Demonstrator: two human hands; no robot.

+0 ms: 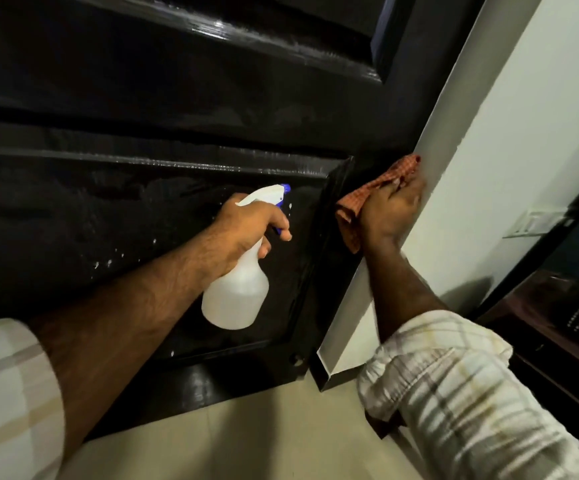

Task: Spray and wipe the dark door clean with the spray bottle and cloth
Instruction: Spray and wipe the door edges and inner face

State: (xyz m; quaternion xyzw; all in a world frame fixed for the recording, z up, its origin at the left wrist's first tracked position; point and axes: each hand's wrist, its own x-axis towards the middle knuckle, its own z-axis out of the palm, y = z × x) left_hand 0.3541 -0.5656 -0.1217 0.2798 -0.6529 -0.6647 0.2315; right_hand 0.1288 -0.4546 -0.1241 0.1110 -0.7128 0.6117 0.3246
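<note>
The left hand [246, 226] grips the white spray bottle [236, 292] by its neck, finger on the blue trigger, nozzle aimed at the dark door's [142, 98] droplet-speckled lower panel. The right hand [390, 213] presses the orange checked cloth [378, 183] against the door's right edge, beside the pale frame [454, 150]. Wiping is likely underway; next, the wet panel needs sweeping.

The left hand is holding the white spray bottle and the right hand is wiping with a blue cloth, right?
Not quite: the cloth is orange checked, not blue. The head view shows the right hand pressing it on the dark door's edge by the frame, while the left hand holds the white spray bottle.
</note>
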